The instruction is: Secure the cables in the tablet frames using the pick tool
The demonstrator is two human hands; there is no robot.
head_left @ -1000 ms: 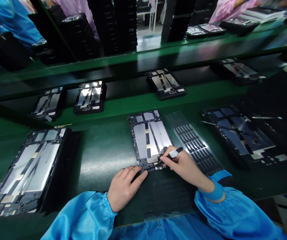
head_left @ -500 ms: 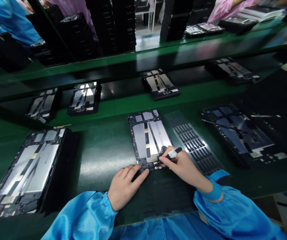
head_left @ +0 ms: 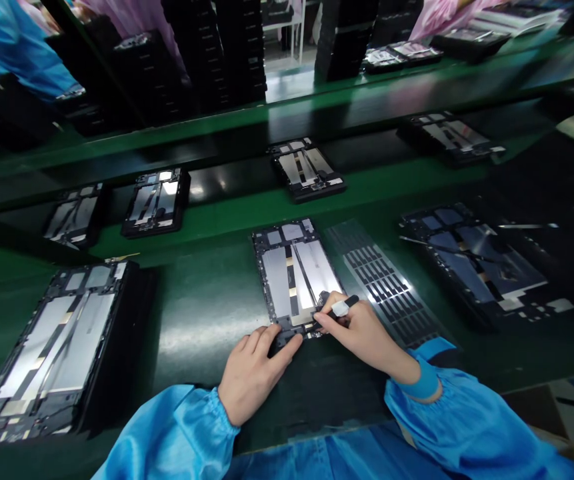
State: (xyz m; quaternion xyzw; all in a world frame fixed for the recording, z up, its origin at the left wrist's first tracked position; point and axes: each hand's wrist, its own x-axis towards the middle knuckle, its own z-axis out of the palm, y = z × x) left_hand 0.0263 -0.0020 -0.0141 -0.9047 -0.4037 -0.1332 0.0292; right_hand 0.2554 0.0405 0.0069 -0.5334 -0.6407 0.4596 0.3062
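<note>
The left hand [head_left: 251,377] is lying flat and open, bracing the opened tablet [head_left: 291,273] on the bench [head_left: 201,313]. The right hand [head_left: 361,333] is pinching a black tool [head_left: 339,309] against its near edge, probably needing light, steady pressure.

The sleeves [head_left: 177,433] are blue, the table [head_left: 207,313] green, the tablet frame [head_left: 279,280] silver, the tool [head_left: 341,307] black.

Legible text: none. I can read no lettering, number or brand on the open tablet chassis [head_left: 294,277] at frame centre, on the white band of the pen-like tool [head_left: 341,308] just below it, or on the sheet of black strips [head_left: 387,287] to its right. Any markings there are too small or blurred.
</note>
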